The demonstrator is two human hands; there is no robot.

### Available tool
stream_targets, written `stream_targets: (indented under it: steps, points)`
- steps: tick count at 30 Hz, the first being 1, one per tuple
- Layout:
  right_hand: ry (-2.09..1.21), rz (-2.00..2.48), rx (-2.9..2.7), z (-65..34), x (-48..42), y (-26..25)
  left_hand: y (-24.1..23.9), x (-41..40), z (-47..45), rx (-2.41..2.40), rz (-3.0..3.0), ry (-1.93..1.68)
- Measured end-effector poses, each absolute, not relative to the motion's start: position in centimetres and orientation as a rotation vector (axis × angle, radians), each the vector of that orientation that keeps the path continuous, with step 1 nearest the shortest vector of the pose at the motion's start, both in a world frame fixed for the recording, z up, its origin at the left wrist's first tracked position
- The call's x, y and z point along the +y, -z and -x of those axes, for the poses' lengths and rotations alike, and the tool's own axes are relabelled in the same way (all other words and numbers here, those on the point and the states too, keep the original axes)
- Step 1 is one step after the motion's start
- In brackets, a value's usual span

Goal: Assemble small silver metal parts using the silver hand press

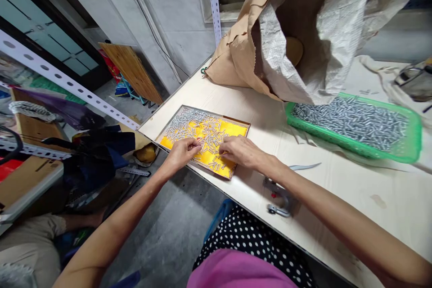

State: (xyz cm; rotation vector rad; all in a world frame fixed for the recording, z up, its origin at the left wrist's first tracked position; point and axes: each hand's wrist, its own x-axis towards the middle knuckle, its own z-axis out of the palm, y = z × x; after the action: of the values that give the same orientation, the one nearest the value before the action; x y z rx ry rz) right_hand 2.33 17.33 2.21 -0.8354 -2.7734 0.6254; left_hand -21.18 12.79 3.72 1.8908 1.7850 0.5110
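A shallow tray (240,121) lined in yellow lies at the table's front edge. Scattered over its lining are many small silver screw-like metal pieces (189,120), heaped thickest at the far left corner. At the near left side of the tray, my left hand (184,152) is closed, thumb and fingers pinched together among the pieces. My right hand (242,150) reaches over the right side with its fingers curled together in a pinch. Whatever sits between the fingertips of either hand is too small to make out.
A green plastic basket (416,137) full of similar silver pieces stands at the right. Behind it leans a large open paper sack (236,54). A metal clamp-like tool (278,209) lies near the front edge. Another person's leg (30,243) shows at lower left.
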Motion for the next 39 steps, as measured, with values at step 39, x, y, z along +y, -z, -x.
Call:
stream_targets:
  steps: [39]
  points:
    - [-1.73,1.022,-1.509,0.5,16.6,-0.1,-2.7,12.6,17.3,1.421,-1.223,-0.747]
